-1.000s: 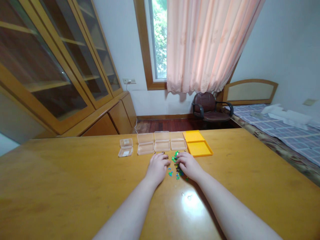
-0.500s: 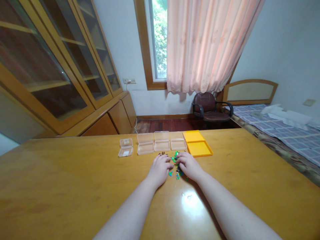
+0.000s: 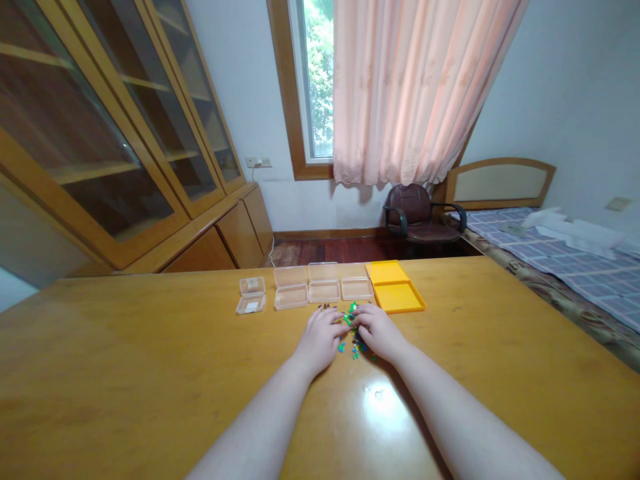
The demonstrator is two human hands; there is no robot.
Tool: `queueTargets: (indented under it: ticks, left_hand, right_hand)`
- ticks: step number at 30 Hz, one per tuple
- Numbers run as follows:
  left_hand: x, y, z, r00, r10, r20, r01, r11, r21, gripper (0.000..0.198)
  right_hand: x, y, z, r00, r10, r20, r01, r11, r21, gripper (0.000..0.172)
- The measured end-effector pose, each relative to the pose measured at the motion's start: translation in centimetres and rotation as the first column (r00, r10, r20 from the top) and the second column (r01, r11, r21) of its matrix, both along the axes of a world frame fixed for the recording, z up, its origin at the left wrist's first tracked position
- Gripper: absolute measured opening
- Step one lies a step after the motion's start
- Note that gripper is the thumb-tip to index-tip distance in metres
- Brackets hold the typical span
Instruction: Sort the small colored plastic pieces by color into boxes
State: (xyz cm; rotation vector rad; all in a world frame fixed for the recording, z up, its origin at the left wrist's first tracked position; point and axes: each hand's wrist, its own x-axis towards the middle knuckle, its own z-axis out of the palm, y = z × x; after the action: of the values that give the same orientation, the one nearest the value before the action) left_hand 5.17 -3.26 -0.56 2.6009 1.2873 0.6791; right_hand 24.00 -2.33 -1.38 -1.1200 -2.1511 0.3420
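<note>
Small green, blue and dark pieces (image 3: 355, 347) lie in a loose pile on the wooden table (image 3: 150, 373). My left hand (image 3: 321, 339) rests at the pile's left side, fingers apart, its fingertips near the green pieces. A few brown bits (image 3: 327, 306) lie just beyond its fingers. On the right side, my right hand (image 3: 379, 332) is over the pile with its fingers spread and bent, partly covering the pieces. Nothing shows held in either hand, though some fingertips overlap the pieces.
Beyond the hands stand open clear plastic boxes (image 3: 291, 297), a smaller clear box (image 3: 251, 305) at their left, and an open yellow case (image 3: 400, 297) at their right. A brown chair (image 3: 425, 230) and a bed (image 3: 560, 247) are past the table's far edge.
My left hand's fingertips have shifted slightly right, toward the pile. My right hand has hardly moved.
</note>
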Motion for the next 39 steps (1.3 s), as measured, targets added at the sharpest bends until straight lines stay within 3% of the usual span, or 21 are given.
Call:
queueTargets:
  ticks: [3, 5, 17, 23, 32, 39]
  left_hand:
    - [0.3, -0.3, 0.3, 0.989, -0.146, -0.001, 0.146, 0.989, -0.003, 0.024]
    - [0.3, -0.3, 0.4, 0.984, -0.178, -0.004, 0.178, 0.984, 0.000, 0.025]
    - [-0.1, 0.0, -0.2, 0.997, -0.066, -0.030, 0.066, 0.998, -0.006, 0.025]
    - [0.1, -0.4, 0.5, 0.980, -0.196, -0.029, 0.196, 0.980, -0.023, 0.027]
    - [-0.2, 0.1, -0.3, 0.994, -0.105, -0.028, 0.106, 0.994, 0.019, 0.027]
    - [-0.6, -0.4, 1.1, 0.959, -0.281, -0.023, 0.280, 0.959, -0.050, 0.026]
  right_hand:
    - [0.0, 0.0, -0.1, 1.000, -0.002, -0.004, 0.003, 1.000, 0.011, 0.025]
    - [0.0, 0.0, -0.1, 1.000, -0.002, -0.006, 0.002, 1.000, 0.014, 0.025]
    - [0.0, -0.1, 0.1, 1.000, -0.006, 0.000, 0.006, 1.000, 0.005, 0.025]
    - [0.1, 0.0, -0.2, 1.000, -0.012, -0.006, 0.012, 1.000, 0.003, 0.025]
    - [0.0, 0.0, -0.1, 1.000, -0.006, 0.011, 0.006, 1.000, 0.012, 0.025]
    - [0.1, 0.1, -0.3, 1.000, -0.013, 0.010, 0.013, 1.000, -0.003, 0.025]
